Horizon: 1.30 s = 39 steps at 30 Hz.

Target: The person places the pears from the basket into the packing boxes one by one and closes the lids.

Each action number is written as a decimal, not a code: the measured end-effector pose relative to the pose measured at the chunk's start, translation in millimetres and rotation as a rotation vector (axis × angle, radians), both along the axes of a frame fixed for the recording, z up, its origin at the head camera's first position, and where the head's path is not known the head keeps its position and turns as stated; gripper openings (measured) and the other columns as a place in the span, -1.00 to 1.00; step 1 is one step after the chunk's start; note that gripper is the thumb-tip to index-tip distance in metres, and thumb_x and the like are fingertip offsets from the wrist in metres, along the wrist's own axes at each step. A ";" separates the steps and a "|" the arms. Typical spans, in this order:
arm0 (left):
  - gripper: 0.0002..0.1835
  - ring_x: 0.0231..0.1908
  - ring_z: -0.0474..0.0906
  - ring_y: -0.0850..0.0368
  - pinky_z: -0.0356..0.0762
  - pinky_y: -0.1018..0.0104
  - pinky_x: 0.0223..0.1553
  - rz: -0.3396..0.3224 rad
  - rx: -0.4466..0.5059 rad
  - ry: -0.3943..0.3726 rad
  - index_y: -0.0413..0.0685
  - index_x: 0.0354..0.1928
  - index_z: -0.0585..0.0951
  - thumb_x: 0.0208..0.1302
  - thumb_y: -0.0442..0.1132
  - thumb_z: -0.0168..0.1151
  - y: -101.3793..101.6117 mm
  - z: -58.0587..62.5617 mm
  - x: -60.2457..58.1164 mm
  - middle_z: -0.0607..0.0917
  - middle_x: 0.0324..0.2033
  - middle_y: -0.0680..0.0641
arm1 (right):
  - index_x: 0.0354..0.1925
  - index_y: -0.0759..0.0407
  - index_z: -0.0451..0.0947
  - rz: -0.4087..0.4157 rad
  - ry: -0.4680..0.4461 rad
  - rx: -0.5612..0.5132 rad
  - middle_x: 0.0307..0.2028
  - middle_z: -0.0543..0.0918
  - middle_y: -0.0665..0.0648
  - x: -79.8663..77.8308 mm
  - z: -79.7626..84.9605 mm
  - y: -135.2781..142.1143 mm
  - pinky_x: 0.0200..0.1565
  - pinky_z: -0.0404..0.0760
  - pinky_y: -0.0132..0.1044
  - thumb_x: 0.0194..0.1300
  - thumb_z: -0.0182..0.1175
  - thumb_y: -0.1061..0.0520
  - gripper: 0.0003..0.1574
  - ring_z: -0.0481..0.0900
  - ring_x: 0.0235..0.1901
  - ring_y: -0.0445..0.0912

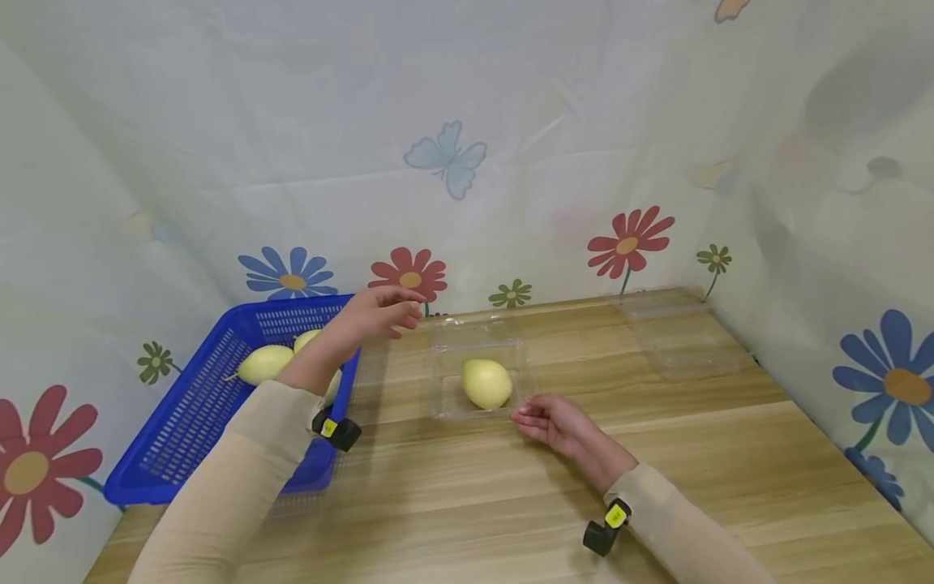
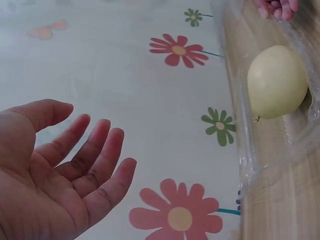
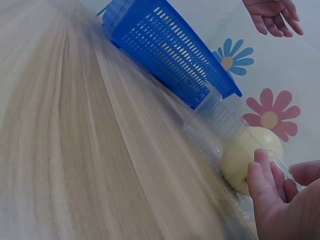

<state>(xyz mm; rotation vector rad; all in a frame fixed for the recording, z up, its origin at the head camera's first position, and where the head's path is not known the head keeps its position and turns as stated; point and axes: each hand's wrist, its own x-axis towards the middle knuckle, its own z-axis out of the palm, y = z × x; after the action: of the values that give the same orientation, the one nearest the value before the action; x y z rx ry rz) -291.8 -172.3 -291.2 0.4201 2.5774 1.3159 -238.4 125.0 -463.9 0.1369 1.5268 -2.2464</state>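
A pale yellow pear (image 1: 486, 384) sits in an open clear plastic clamshell box (image 1: 447, 404) on the wooden table. My right hand (image 1: 556, 423) is at the box's near right corner; in the right wrist view, its thumb and fingers (image 3: 265, 180) pinch the rim close to the pear. Above the table, between the blue basket (image 1: 219, 357) and the box, hangs my left hand (image 1: 375, 315). It holds nothing, its fingers loosely bent and apart in the left wrist view. Several more pears (image 1: 266, 365) lie in the basket, partly hidden by my left forearm.
Another clear plastic container (image 1: 682, 345) stands at the table's back right, hard to make out. A flower-printed curtain (image 1: 452, 219) rises right behind the table (image 1: 467, 503) and on both sides.
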 end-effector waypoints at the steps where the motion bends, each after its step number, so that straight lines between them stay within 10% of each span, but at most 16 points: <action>1: -0.54 0.24 0.58 -0.25 0.57 -0.11 0.31 0.004 -0.005 0.002 -0.20 0.37 0.48 0.60 -0.10 0.01 -1.5 2.4 0.8 0.60 0.24 -0.35 | -0.08 0.41 0.42 0.003 0.001 -0.002 -0.44 0.66 0.01 0.0 0.3 0.2 -0.15 0.77 -0.42 0.57 -0.16 0.30 -0.77 0.76 -0.34 -0.24; 21: -0.43 0.44 0.35 -0.28 0.39 -0.25 0.43 0.024 -0.125 0.038 -0.07 0.49 0.32 0.61 0.05 -0.03 -55.1 43.2 21.7 0.38 0.47 -0.30 | -0.20 0.30 0.47 0.007 -0.010 -0.007 -0.46 0.68 0.00 -1.8 -1.3 0.2 -0.17 0.77 -0.42 0.56 -0.17 0.30 -0.74 0.77 -0.35 -0.24; 39: -0.31 0.49 0.20 -0.40 0.33 -0.36 0.41 0.014 -0.180 0.042 -0.15 0.58 0.16 0.62 0.09 -0.08 -111.5 32.8 19.5 0.12 0.57 -0.37 | -0.07 0.42 0.42 0.001 -0.012 0.004 -0.45 0.69 0.02 -0.6 0.2 0.3 -0.14 0.78 -0.40 0.57 -0.15 0.29 -0.77 0.77 -0.35 -0.23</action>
<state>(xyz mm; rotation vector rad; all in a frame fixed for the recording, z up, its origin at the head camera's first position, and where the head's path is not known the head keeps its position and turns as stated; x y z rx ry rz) -272.3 -283.8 -258.4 0.4023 2.7084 1.0783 -239.0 125.2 -463.6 0.1506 1.5251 -2.2373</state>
